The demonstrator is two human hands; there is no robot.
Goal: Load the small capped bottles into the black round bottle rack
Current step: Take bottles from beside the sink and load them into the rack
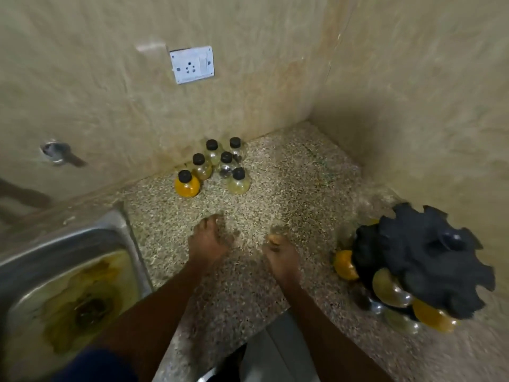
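**Both hands over counter, six bottles loose, rack part loaded**

Head view. Six capped bottles (pixel 213 168) stand upright in a cluster on the counter (pixel 289 188), against the back wall below the socket (pixel 192 64). One is orange (pixel 187 184), the others pale or clear; blur hides the fill levels.

Rack (pixel 424 260) sits at right near the side wall. Bottles hang under its notched rim on the near and left sides; its far side is hidden, so no count is possible.

Left hand (pixel 208 241) and right hand (pixel 281 255) are over bare counter between cluster and rack, touching neither. Both are motion-blurred. Left fingers look loosely bent, holding nothing. Right fingers are curled; I cannot tell whether they hold anything.

Sink (pixel 63 285) at left, stained yellow, is cut off by the frame.
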